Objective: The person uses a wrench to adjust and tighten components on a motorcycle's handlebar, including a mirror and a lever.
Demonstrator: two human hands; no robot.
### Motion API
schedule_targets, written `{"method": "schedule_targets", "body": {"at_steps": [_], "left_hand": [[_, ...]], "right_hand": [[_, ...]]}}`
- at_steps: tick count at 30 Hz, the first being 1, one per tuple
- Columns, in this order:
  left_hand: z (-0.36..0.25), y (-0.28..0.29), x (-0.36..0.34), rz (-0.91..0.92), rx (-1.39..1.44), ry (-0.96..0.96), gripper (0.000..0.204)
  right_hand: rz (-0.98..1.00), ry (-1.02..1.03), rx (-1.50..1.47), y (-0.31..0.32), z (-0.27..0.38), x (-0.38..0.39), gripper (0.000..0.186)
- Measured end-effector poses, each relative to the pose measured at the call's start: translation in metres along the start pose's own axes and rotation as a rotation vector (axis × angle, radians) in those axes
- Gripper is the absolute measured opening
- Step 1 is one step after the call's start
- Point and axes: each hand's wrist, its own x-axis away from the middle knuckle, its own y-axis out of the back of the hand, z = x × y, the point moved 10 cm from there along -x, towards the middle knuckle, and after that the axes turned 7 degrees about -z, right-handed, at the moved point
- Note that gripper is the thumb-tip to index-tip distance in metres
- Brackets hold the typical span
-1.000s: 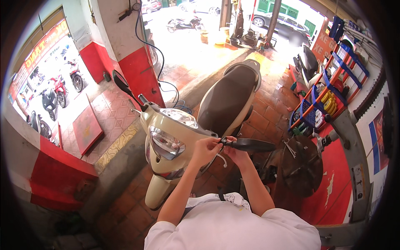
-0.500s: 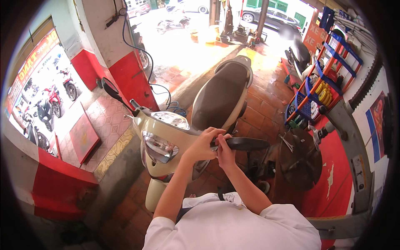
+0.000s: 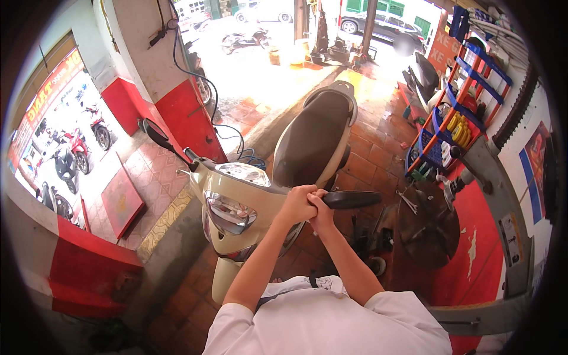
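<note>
Head view: I have the left hand (image 3: 299, 203) and the right hand (image 3: 320, 210) clenched together at the inner end of a black mirror (image 3: 353, 200), left overlapping right. My fingers cover the stem, so I cannot tell how it sits inside the grip. The mirror juts rightward from my knuckles, beside the cream scooter (image 3: 234, 186), its rounded outer edge short of the dark disc (image 3: 429, 228) in view. A gap lies between them. Beyond, tiled floor (image 3: 368, 155) runs as a strip from the seat (image 3: 313, 137) to the blue and orange rack (image 3: 452, 115), giving width on that side. Leftward, the far mirror (image 3: 157, 134) reaches out in front of the red-and-white pillar (image 3: 188, 112), with little margin in view.
</note>
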Motion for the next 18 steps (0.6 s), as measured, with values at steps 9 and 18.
{"method": "schedule_targets", "body": {"at_steps": [9, 18], "left_hand": [[-0.012, -0.007, 0.001, 0.097, 0.028, -0.078, 0.033], [-0.050, 0.005, 0.037, -0.255, -0.289, -0.280, 0.043]], "right_hand": [[-0.012, 0.029, 0.087, 0.010, 0.004, -0.003, 0.025], [0.034, 0.184, 0.380, 0.027, 0.038, 0.032, 0.051]]}}
